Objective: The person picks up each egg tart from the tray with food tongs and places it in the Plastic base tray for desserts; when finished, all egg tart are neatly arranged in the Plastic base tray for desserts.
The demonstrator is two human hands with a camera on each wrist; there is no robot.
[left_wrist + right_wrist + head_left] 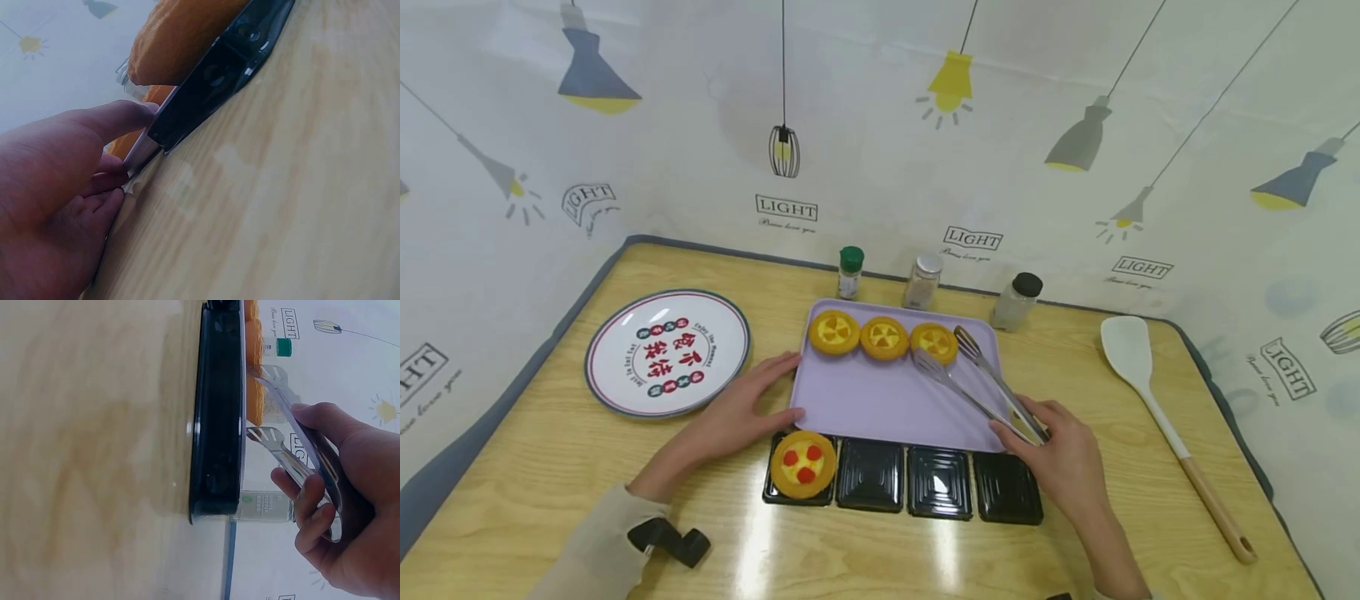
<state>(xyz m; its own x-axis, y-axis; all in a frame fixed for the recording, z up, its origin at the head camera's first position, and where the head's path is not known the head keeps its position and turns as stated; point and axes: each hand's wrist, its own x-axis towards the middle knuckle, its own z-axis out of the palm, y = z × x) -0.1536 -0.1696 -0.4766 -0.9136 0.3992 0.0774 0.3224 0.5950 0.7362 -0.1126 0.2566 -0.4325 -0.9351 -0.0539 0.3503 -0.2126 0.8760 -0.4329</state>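
**Over a lilac rectangular tray [880, 408], slotted metal tongs [1003, 385] in my grip**

At the tray's right end, my right hand [1063, 450] grasps the tongs, their spread tips straddling the rightmost of three round golden tarts [936, 340]. My left hand [741, 412], fingers loose, touches its left edge. Nearer me, a red-dotted golden tart [805, 458] sits in the leftmost of four black square plastic containers [938, 485]. A round white plate [667, 354] on the left reads "Enjoy the Moment" beside red Chinese characters; "LIGHT" repeats across the white lamp-print backdrop [880, 100].
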